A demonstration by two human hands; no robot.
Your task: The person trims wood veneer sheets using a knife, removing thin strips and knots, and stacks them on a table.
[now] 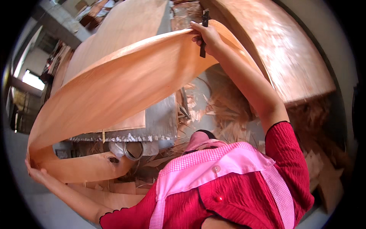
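A long thin sheet of pale orange wood veneer [126,80] bends in a wide arc across the view. My right hand [207,36] is raised at the top middle and grips the sheet's far edge together with a small dark tool [204,34]. My left hand [36,173] is low at the left and holds the sheet's other end, which curls under there. A knot hole [113,160] shows in the curled lower part.
A stack of veneer sheets [126,26] lies on a grey metal machine bed [160,122] with a round pipe end [133,150] below it. Another veneer stack [282,49] sits at the right. Veneer scraps [217,114] litter the floor. My red top and pink apron fill the lower middle.
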